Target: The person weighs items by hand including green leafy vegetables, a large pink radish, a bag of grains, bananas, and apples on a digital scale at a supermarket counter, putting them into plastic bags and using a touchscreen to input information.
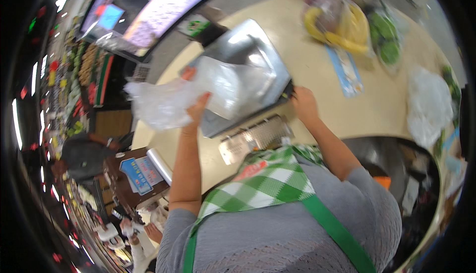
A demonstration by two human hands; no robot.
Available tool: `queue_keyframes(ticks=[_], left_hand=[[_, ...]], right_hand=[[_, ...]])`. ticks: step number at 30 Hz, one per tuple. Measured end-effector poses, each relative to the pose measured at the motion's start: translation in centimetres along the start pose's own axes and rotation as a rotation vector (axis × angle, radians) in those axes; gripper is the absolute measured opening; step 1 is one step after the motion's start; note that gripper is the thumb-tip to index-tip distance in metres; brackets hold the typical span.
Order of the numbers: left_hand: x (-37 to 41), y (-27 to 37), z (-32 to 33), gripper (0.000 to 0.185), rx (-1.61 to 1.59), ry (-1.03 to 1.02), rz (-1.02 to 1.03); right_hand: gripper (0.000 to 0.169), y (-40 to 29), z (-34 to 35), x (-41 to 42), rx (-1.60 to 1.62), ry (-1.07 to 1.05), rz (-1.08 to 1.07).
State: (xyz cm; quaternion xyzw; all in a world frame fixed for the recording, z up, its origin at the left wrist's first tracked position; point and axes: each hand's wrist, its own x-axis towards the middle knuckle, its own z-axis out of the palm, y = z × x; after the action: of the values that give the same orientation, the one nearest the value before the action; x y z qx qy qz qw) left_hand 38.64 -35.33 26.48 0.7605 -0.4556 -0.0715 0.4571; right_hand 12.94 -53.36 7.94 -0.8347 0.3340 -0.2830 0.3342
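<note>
My left hand (197, 105) holds a crumpled clear plastic bag (160, 105). More of its thin, blurred film lies over a metal weighing plate (256, 35) on the counter. My right hand (305, 102) is at the plate's lower right corner, by a small dark part; whether its fingers grip that part cannot be told. Between my arms, a perforated metal piece (260, 135) lies near my green checked apron. Beyond the plate stands a lit screen (171, 9).
Bagged bananas (353, 27), bagged green produce (385, 38) and a blue-backed packet (346, 72) lie on the far right of the cream counter (360, 116). A person's hand touches the bananas' bag. A white plastic bag (427, 105) sits right, above a dark bin opening (379, 154). People stand left.
</note>
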Motion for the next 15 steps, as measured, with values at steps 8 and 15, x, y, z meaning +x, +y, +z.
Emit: queue_keyframes(ticks=[8, 15], left_hand=[[0.5, -2.1, -7.0, 0.099, 0.311, -0.179, 0.159], [12.4, 3.4, -14.2, 0.039, 0.976, 0.113, 0.437]], right_hand=[[0.023, 0.1, -0.2, -0.2, 0.104, -0.063, 0.069], [0.023, -0.2, -0.9, 0.5, 0.068, -0.17, 0.11]])
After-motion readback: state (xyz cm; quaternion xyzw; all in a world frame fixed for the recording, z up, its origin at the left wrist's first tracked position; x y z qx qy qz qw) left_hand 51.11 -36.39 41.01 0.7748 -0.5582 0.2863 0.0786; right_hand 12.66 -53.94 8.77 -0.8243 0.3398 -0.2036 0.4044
